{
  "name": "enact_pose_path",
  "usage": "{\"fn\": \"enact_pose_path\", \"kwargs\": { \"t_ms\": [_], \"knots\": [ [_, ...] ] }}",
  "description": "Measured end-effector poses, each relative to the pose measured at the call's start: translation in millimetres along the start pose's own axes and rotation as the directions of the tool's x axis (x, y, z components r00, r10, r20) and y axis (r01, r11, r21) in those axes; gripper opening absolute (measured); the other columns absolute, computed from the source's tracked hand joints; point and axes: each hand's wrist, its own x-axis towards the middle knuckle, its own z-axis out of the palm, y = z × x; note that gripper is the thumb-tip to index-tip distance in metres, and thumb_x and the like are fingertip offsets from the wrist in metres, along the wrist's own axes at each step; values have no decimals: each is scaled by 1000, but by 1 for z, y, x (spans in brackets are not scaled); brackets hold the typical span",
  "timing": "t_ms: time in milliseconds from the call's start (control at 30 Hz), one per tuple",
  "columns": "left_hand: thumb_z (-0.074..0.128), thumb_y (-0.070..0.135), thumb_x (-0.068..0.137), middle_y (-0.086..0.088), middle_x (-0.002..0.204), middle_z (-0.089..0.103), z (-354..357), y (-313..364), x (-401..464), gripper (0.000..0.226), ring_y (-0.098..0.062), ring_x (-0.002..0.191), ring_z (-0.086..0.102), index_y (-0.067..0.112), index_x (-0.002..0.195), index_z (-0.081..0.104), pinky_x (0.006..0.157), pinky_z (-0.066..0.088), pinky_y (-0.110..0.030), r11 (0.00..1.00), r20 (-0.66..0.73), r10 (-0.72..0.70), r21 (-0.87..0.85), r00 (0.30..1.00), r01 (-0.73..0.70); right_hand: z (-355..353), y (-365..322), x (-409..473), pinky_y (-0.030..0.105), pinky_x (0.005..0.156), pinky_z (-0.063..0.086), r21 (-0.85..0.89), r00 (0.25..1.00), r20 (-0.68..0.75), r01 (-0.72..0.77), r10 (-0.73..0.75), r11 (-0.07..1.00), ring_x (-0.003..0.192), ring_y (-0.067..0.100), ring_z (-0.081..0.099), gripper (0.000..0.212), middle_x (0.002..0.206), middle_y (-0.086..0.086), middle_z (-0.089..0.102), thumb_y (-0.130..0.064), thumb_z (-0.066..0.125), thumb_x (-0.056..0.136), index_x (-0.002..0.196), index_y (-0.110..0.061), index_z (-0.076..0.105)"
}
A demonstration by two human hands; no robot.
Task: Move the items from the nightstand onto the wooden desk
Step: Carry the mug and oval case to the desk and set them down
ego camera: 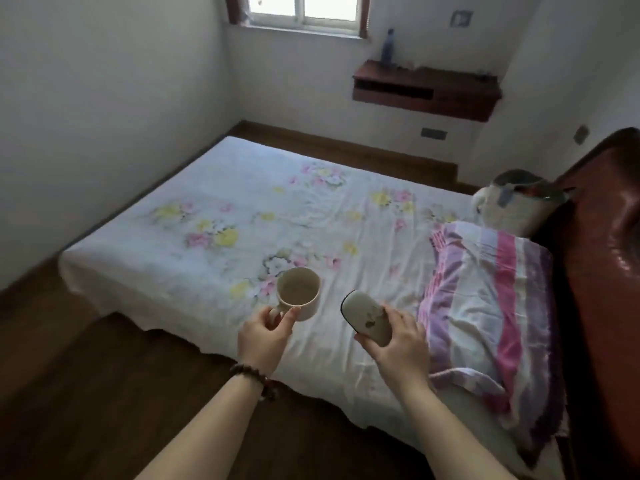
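My left hand (265, 336) grips the handle of a cream mug (299, 296), held upright above the near edge of the bed. My right hand (398, 344) holds a small oval cream case (363, 317) with a dark rim and a leaf print, tilted. Both hang over the floral bed sheet (242, 216). A wall-mounted wooden shelf desk (426, 90) is fixed to the far wall under the window, with a blue bottle (388, 46) standing on it. No nightstand shows in view.
The bed fills the middle of the room. A striped pink and purple pillow (491, 306) lies at the right, a woven bag (519, 206) behind it against the dark red headboard (602, 237). Brown wooden floor (86, 375) runs along the bed's left and near sides.
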Motion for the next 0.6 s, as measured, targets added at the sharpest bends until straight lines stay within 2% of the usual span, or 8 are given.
{"fn": "enact_pose_path", "kwargs": {
  "t_ms": [133, 267, 400, 600],
  "knots": [
    [63, 71, 64, -19, 74, 65, -127, -29, 29, 70, -36, 73, 64, 3, 78, 58, 66, 55, -53, 1000, -184, -13, 4, 983, 14, 93, -114, -4, 38, 95, 38, 99, 981, 132, 127, -139, 987, 112, 18, 41, 69, 120, -6, 52, -55, 73, 68, 128, -28, 51],
    [62, 69, 69, -14, 72, 65, -236, -53, 46, 65, -33, 70, 63, 5, 75, 57, 64, 54, -48, 997, -374, -57, 24, 926, 71, 167, -213, -6, 40, 100, 35, 125, 928, 247, 255, -279, 959, 117, 19, 37, 71, 124, -6, 50, -55, 72, 69, 131, -30, 47],
    [60, 68, 71, -10, 63, 63, -327, -73, 61, 61, -29, 61, 61, 7, 68, 53, 56, 51, -45, 989, -557, -92, 46, 826, 141, 223, -305, 0, 41, 98, 37, 134, 856, 330, 374, -397, 918, 117, 21, 38, 71, 126, -4, 50, -54, 72, 71, 132, -29, 45],
    [60, 70, 69, -2, 69, 67, -439, -105, 101, 58, -19, 68, 66, 12, 72, 57, 63, 58, -46, 972, -723, -194, -49, 663, 230, 306, -431, 6, 37, 89, 37, 221, 727, 377, 532, -574, 818, 108, 20, 38, 62, 120, -3, 52, -49, 69, 74, 129, -28, 48]
  ]
}}
